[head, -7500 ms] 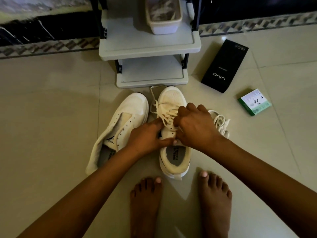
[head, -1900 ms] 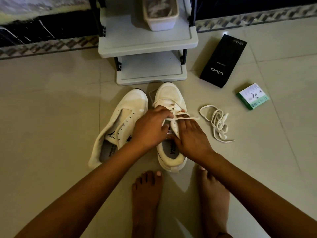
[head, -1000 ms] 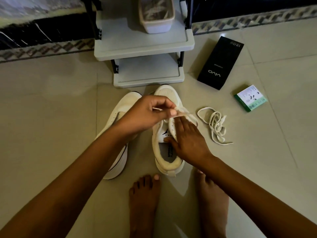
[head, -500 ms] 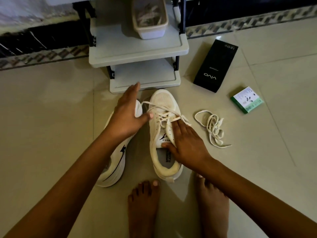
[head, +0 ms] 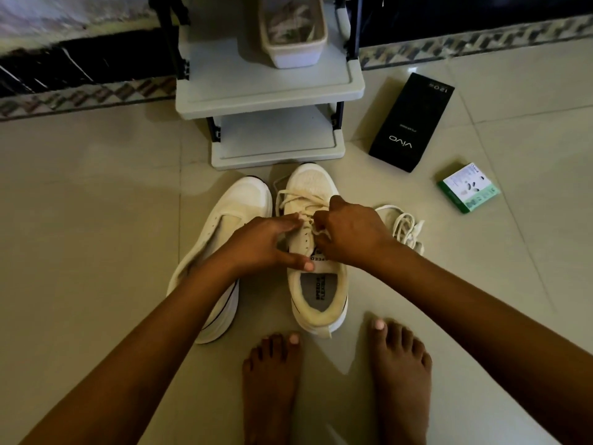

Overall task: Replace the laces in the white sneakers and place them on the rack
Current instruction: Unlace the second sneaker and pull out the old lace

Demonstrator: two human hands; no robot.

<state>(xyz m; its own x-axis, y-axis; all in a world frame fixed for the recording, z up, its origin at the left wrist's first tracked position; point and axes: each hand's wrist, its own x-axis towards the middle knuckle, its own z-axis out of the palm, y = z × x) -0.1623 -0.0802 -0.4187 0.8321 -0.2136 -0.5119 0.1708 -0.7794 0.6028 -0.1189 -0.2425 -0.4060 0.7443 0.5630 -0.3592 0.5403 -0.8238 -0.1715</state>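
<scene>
Sneakers sit side by side on the tiled floor (head: 96,220), toes toward a grey rack (head: 269,88). The right sneaker (head: 316,303) stands upright and carries a cream lace (head: 288,195) through its front eyelets. The left hand (head: 260,244) reaches across it, fingers stretched to the lace and thumb pressed on the tongue; its fingertips appear to pinch the lace, though the spot is too crowded to be sure. The right hand (head: 349,232) is curled over the middle of the lacing and grips a lace end. The left sneaker (head: 237,207) leans on its side just beside the first, with its rear half hidden by the left forearm.

A loose lace (head: 404,224) lies in a tangle on the floor just right of the right hand, partly covered by the wrist. Farther right lie a black box (head: 412,123) and a small green and white box (head: 468,187), apart from each other. A pale tub (head: 293,56) stands on the rack's upper shelf, with the lower shelf just beyond the toes of the sneakers. Two bare feet (head: 272,387) stand on the floor behind the right sneaker's heel.
</scene>
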